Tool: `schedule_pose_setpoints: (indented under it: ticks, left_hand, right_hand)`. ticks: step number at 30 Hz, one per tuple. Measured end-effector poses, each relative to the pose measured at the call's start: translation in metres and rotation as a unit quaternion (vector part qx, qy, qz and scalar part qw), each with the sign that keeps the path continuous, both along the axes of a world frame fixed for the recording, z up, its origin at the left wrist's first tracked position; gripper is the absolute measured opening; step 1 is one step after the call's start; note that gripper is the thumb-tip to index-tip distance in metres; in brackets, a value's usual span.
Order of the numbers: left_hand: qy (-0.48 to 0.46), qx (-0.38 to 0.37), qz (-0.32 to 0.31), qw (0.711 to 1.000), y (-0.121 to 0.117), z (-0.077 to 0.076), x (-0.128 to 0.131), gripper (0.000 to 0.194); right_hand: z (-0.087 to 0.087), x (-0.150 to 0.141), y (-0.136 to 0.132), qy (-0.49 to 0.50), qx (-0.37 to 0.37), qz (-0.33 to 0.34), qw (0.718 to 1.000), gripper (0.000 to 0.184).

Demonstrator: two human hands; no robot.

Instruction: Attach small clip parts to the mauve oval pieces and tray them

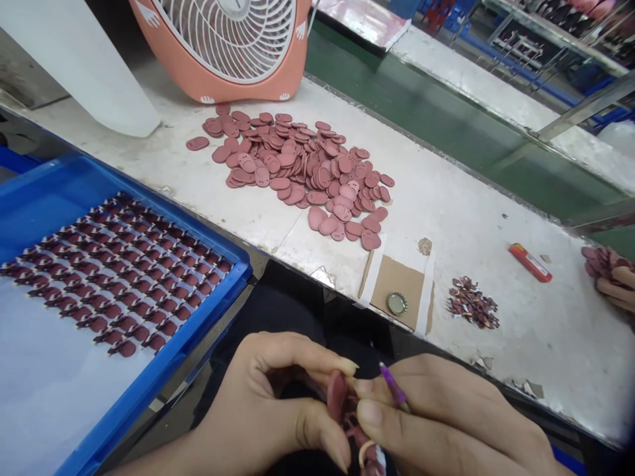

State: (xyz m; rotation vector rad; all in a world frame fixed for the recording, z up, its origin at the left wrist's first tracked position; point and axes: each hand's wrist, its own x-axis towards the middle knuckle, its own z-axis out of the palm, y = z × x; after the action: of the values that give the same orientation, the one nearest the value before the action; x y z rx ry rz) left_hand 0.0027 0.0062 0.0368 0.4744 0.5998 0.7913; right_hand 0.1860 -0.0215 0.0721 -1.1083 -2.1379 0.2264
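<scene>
My left hand (282,403) is curled, with thumb and fingers around a reddish-brown oval disc (337,395). Close to it, my right hand (441,416) pinches with thumb and forefinger beside the disc. A thin purple pointed tool (393,385) sticks up from between the right hand's fingers. Below the disc, between both hands, shows a small dark brown and white figure piece (364,446); the fingers partly cover it, and I cannot tell which hand bears it. Past the hands, a metal bottle cap (397,303) lies on a cardboard piece (391,277) at the bench edge.
A heap of oval discs (302,158) lies on the white bench (446,205), with an orange fan (223,46) behind. A blue tray (238,271) at left holds rows of small figures (119,277). Small brown parts (472,302), a red lighter (530,262) and another person's hand (620,287) are at right.
</scene>
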Motion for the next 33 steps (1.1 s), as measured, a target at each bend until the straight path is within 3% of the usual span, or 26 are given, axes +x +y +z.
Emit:
schedule_pose_setpoints:
  ticks: [2,6,12,17,21,24,26,29,33]
  left_hand:
    - [-0.020,-0.023,-0.012,0.999,0.001,-0.006,-0.002,0.035]
    - [-0.046,-0.080,0.011,0.996,0.004,-0.020,-0.002,0.023]
    - [-0.094,-0.229,-0.004,0.969,0.005,-0.031,0.001,0.030]
    - [-0.090,-0.246,0.001,0.965,0.005,-0.029,0.001,0.033]
    - [-0.080,-0.236,-0.018,0.968,0.006,-0.031,0.002,0.032]
    - [-0.021,-0.179,-0.010,0.984,0.004,-0.034,0.001,0.033]
    - [0.072,-0.083,0.077,0.991,0.002,-0.036,-0.001,0.029]
    - [0.190,0.063,0.220,0.955,-0.002,-0.035,-0.005,0.029]
    - [0.243,0.127,0.258,0.926,-0.004,-0.027,-0.009,0.016]
  right_hand:
    - [-0.002,0.001,0.004,0.043,-0.001,0.001,0.999,0.016]
    - [-0.003,0.008,0.016,0.017,-0.013,0.027,0.999,0.029]
    - [-0.011,0.007,0.033,0.087,-0.135,-0.001,0.987,0.021]
    - [-0.020,0.000,0.034,0.135,-0.224,0.005,0.965,0.018]
    - [-0.023,-0.004,0.034,0.155,-0.249,0.019,0.956,0.015]
    - [-0.026,-0.009,0.032,0.142,-0.208,0.001,0.968,0.011]
    - [-0.030,-0.013,0.030,0.110,-0.138,-0.021,0.984,0.012]
    - [-0.040,-0.023,0.028,0.044,0.001,-0.034,0.998,0.019]
    - [-0.052,-0.044,0.032,0.003,0.106,-0.012,0.994,0.025]
